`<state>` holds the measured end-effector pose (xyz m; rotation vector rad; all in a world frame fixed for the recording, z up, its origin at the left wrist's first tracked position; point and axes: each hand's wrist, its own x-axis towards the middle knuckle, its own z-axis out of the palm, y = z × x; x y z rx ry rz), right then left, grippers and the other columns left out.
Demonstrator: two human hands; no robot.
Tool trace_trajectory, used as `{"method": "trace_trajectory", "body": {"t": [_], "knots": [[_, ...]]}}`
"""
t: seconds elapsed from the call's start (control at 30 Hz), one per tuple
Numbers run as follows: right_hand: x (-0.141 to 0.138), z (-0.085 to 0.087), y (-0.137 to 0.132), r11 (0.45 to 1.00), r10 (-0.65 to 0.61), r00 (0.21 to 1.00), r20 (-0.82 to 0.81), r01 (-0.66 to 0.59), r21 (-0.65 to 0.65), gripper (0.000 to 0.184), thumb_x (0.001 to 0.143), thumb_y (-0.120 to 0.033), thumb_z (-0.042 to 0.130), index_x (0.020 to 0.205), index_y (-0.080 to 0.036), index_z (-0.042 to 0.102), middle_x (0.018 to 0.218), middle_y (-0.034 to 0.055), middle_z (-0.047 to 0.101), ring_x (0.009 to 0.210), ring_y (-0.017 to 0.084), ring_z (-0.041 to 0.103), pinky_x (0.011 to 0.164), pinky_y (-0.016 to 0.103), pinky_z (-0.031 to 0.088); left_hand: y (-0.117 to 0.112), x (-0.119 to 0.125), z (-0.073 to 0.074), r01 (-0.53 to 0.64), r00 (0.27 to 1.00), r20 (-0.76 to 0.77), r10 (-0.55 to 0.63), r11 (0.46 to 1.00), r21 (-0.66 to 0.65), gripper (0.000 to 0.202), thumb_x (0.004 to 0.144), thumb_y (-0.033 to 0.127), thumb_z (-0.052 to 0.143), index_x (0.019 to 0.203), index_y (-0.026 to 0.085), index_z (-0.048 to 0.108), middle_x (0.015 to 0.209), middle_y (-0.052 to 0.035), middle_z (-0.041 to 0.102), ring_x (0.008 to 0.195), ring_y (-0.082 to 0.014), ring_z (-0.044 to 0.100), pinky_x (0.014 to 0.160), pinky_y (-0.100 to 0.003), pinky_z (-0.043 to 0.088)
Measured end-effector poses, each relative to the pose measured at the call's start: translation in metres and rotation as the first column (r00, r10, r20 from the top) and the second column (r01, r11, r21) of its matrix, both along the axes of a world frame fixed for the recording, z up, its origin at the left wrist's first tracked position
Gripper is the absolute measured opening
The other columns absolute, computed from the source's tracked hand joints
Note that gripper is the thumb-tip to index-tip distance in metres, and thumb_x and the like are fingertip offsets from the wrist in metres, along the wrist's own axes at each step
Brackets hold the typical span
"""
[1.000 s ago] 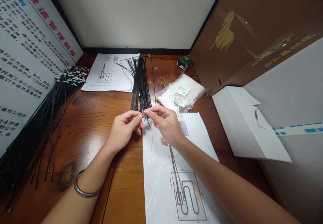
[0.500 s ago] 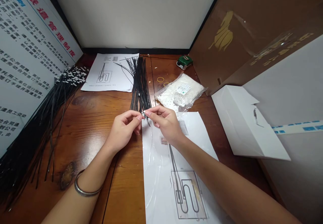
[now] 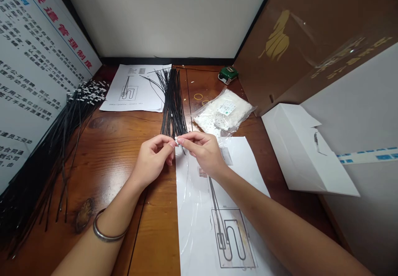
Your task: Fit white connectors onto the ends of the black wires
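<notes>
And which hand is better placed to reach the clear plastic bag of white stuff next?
Probably the right hand: that clear plastic bag lies just beyond it, while the left hand is farther away. Both seem to pinch a tiny whitish piece, though.

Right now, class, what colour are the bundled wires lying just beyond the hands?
The wires are black, seen best in the head view.

The right hand (image 3: 205,153) has brought its fingers (image 3: 183,142) slightly closer to those of the left hand (image 3: 151,160).
</notes>
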<state>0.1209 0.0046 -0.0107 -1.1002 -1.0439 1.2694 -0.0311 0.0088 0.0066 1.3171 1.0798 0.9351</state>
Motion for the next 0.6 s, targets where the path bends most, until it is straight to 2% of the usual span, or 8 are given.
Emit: {"method": "trace_trajectory", "body": {"t": [0.43, 0.6], "knots": [[0.001, 0.0017, -0.0002, 1.0, -0.003, 1.0, 0.026, 0.003, -0.026, 0.014, 0.066, -0.033, 0.076, 0.068, -0.02, 0.073, 0.052, -0.0032, 0.056, 0.044, 0.007, 0.034, 0.043, 0.025, 0.023, 0.0006, 0.0009, -0.0007, -0.006, 1.0, 0.001, 0.006, 1.0, -0.008, 0.02, 0.082, 0.033, 0.062, 0.073, 0.016, 0.06, 0.056, 0.0029, 0.056, 0.048, -0.0092, 0.051, 0.048, -0.021, 0.045], [0.0008, 0.0014, -0.0003, 1.0, 0.003, 1.0, 0.02, -0.003, 0.002, 0.011, 0.067, -0.031, 0.075, 0.068, -0.02, 0.073, 0.054, -0.0027, 0.058, 0.045, 0.007, 0.035, 0.043, 0.025, 0.024, 0.0007, 0.0012, -0.0011, -0.009, 1.0, -0.003, 0.009, 1.0, -0.011, 0.02, 0.082, 0.034, 0.062, 0.073, 0.016, 0.06, 0.056, 0.0029, 0.056, 0.048, -0.0092, 0.053, 0.049, -0.021, 0.046]]}}
